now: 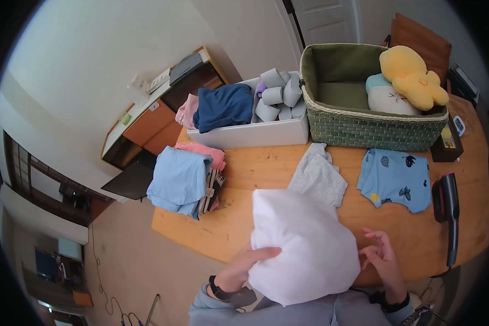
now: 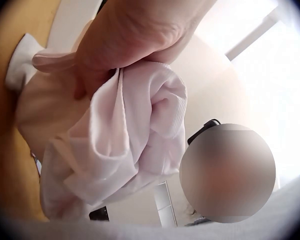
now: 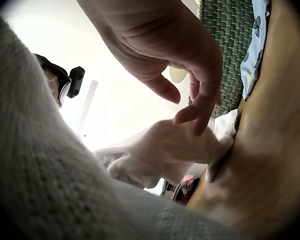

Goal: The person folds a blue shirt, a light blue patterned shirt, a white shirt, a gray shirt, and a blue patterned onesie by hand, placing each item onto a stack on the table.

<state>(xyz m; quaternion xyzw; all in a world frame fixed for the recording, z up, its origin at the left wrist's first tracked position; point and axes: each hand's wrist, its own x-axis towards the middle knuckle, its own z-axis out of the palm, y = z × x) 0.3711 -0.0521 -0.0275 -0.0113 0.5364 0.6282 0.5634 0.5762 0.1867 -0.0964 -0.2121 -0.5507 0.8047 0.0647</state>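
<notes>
On the near edge of the table (image 1: 244,179), in the head view, the left hand (image 1: 243,270) grips one white cloth (image 1: 301,247), thumb lying across its left side, and lifts it above the wood. One right hand (image 1: 383,259) is just beside the cloth on its right; its fingers are spread and loosely bent, and they hold nothing. Behind the cloth lie one grey garment (image 1: 319,175) and one blue printed garment (image 1: 395,178), well apart from each other. One stack of folded clothes (image 1: 186,179) sits at the left edge. One white box (image 1: 250,126) holds one navy garment (image 1: 223,106) and several grey rolls (image 1: 279,96); I cannot count them exactly. Beside it stands one green basket (image 1: 364,127) with one yellow plush (image 1: 413,76) and one white plush (image 1: 388,99). One black and red tool (image 1: 448,204) lies at the right.

From the left wrist view, the fingers (image 2: 135,35) are curled round bunched folds of the cloth (image 2: 125,140), which hangs below the hand.

From the right wrist view, the hand (image 3: 170,50) is relaxed above the table (image 3: 270,165), its fingertips (image 3: 197,112) near the cloth (image 3: 165,150), but I cannot tell if they touch it. Basket (image 3: 227,35) and blue garment (image 3: 257,40) are behind
</notes>
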